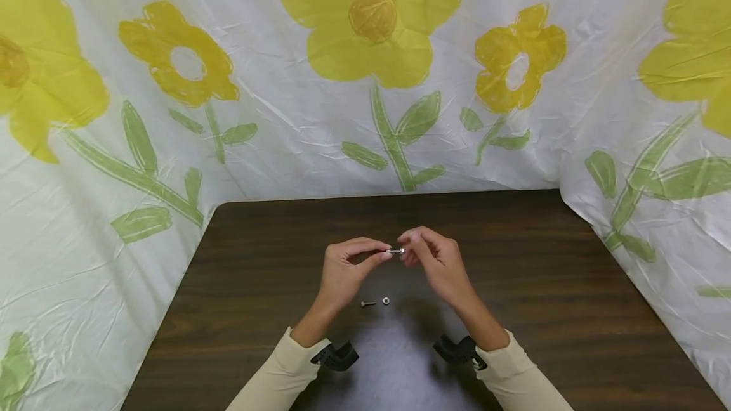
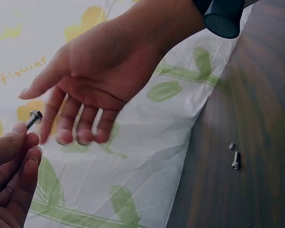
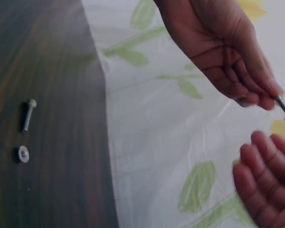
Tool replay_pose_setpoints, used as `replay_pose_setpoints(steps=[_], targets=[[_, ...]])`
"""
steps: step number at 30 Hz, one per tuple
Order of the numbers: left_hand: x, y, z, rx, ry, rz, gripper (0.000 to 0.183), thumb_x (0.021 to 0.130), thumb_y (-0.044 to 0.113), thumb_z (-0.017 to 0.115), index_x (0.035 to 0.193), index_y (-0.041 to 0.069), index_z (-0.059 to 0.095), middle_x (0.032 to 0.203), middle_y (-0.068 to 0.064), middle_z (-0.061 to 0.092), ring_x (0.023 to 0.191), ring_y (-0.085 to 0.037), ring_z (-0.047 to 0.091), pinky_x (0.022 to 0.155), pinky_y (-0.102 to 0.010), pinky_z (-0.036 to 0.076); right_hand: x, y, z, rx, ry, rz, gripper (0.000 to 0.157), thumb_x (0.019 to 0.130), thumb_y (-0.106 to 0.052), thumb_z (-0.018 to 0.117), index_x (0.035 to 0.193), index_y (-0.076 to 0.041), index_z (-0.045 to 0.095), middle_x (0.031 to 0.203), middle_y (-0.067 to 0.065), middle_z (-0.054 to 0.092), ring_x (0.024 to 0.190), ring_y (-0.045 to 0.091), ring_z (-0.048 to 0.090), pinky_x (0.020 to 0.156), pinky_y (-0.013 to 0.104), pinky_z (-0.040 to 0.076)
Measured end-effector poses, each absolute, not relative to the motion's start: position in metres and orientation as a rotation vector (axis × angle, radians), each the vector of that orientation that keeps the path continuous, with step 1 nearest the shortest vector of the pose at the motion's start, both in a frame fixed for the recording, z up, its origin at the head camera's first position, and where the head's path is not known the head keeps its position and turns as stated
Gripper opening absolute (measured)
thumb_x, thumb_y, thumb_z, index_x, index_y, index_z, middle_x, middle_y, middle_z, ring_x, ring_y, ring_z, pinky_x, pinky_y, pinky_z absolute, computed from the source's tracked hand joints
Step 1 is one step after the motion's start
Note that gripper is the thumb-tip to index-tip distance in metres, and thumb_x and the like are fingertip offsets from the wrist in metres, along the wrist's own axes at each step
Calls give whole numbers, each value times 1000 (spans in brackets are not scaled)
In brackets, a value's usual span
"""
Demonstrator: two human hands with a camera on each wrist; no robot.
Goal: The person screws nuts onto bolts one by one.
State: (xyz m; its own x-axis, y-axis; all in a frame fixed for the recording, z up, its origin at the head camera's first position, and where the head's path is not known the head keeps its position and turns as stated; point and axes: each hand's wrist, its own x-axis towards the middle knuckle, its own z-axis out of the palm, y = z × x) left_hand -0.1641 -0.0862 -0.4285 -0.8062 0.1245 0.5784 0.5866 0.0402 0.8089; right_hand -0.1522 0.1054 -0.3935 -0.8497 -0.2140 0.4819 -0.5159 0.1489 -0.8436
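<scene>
In the head view my left hand pinches a metal bolt between thumb and fingertips, above the table. The bolt lies about level there, and a wider nut-like piece sits at its free end, facing the other hand. My right hand is just beside that end, thumb and fingers apart; the left wrist view shows its palm with fingers spread and nothing held. On the table below the hands lie a second bolt and a flanged nut, a short gap between them.
The dark wood table extends to both sides of the arms. A white cloth with painted yellow flowers hangs along its back and both sides. Black wrist straps sit over cream sleeves.
</scene>
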Motion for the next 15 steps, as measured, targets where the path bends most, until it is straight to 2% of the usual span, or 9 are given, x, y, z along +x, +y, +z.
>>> replay_pose_setpoints(steps=[1, 2, 5, 7, 10, 15], targets=[[-164, -87, -428, -717, -1971, -1824, 12, 81, -11, 78, 91, -5, 77, 88, -16, 75, 80, -17, 72, 71, -30, 59, -154, 108, -397, 746, -2155, 1757, 13, 100, 7, 56, 101, 6, 69, 77, 20, 68, 67, 34, 66, 67, 35, 59], [-164, -87, -428, -714, -1970, -1829, 12, 81, -11, 79, 91, -5, 78, 88, -16, 76, 81, -17, 72, 71, -29, 59, -156, 110, -400, 777, -2137, 1750, 13, 96, 10, 60, 106, 5, 69, 81, 19, 69, 69, 33, 67, 69, 35, 59], [-163, -88, -428, -700, -1968, -1844, 11, 83, -7, 79, 93, -1, 79, 89, -12, 76, 82, -16, 72, 73, -27, 59, -161, 115, -410, 840, -2100, 1713, 31, 84, 15, 73, 113, 2, 70, 88, 15, 72, 76, 25, 70, 72, 31, 59], [-162, -89, -428, -697, -1965, -1853, 11, 84, -4, 80, 93, 1, 80, 90, -10, 77, 83, -17, 72, 74, -26, 58, -163, 118, -415, 871, -2085, 1686, 36, 79, 14, 79, 111, -1, 72, 91, 11, 74, 81, 20, 71, 74, 29, 59], [-162, -91, -429, -700, -1963, -1863, 10, 85, 0, 80, 94, 3, 80, 91, -8, 77, 84, -19, 72, 75, -28, 59, -164, 119, -417, 911, -2061, 1667, 32, 78, 11, 81, 107, -4, 76, 94, 8, 76, 84, 16, 71, 75, 26, 59], [-162, -91, -430, -720, -1960, -1860, 9, 85, 1, 80, 94, 1, 80, 91, -8, 77, 85, -19, 73, 74, -35, 60, -164, 119, -418, 940, -2032, 1643, 24, 82, 6, 81, 101, -7, 78, 95, 5, 77, 85, 18, 72, 75, 27, 59]])
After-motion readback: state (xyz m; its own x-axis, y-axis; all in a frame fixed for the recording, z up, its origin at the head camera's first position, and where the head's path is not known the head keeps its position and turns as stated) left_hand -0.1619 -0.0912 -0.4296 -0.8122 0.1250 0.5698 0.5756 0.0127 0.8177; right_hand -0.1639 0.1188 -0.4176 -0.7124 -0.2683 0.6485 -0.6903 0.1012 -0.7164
